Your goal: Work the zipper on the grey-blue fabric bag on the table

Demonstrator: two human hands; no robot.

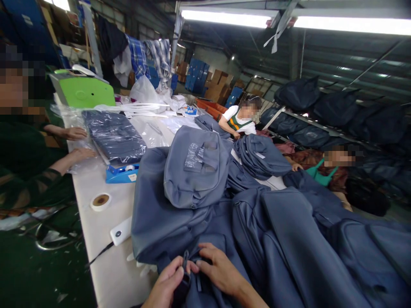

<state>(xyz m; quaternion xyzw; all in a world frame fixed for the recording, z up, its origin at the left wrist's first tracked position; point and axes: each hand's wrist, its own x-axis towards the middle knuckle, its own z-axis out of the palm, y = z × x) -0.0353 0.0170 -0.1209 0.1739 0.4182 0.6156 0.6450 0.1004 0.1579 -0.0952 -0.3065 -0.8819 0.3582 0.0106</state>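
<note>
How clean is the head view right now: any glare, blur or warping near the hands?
Head view: ceiling tube lights blow out to white; edges bend with wide-angle warp; both hands, left hand and right hand, are evenly lit on the grey backpack, slightly soft.

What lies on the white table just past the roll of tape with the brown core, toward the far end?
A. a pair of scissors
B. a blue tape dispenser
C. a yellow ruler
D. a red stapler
B: a blue plastic tape dispenser sits on the white table just beyond the white tape roll, beside the plastic-wrapped grey bag.
</note>
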